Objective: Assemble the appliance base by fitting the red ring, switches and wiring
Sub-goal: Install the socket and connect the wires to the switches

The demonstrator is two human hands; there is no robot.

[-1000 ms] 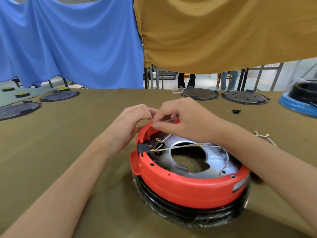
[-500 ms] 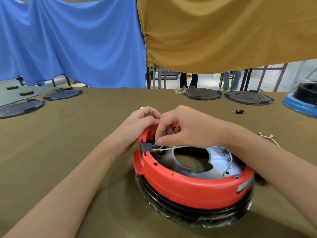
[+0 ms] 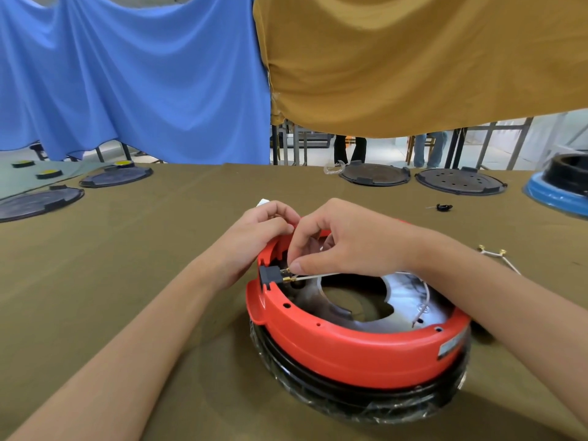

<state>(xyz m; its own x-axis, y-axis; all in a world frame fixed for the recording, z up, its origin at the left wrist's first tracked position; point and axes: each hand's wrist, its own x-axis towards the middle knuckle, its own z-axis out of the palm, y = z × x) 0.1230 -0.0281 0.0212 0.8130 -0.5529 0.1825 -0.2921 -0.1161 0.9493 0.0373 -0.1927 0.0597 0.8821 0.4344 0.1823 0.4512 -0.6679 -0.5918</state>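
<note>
1. Red ring [image 3: 350, 348] was already sitting on the black base [image 3: 366, 396], which was wrapped in clear film and parked on the olive counter [image 3: 111, 281], right in front of the person.
2. Black switch [image 3: 269, 276] was slotted into the notch on the ring's left side, brass tabs pointing inward over the metal plate [image 3: 401, 300].
3. Right hand [image 3: 346, 243] had thumb and forefinger pinched tight on a small brass terminal [image 3: 288, 271] at the end of a thin white wire [image 3: 318, 275], right up against the switch tabs.
4. Left hand [image 3: 257, 233] was curled over the outer rim behind the switch, fingers bent, with something white poking out above the knuckles. Couldn't tell what it was or if it was actually gripped.
5. My take on doing this bit well: line the terminal up square with the tab, push straight in along the wire, and brace the switch from outside so it doesn't pop out of its notch. Wiggling sideways would probably bend the tab.
6. Spare wire with two brass ends [image 3: 496, 256] and a small black part [image 3: 444, 207] lay off to the right, so I'd guess there were more connections to go.
</note>
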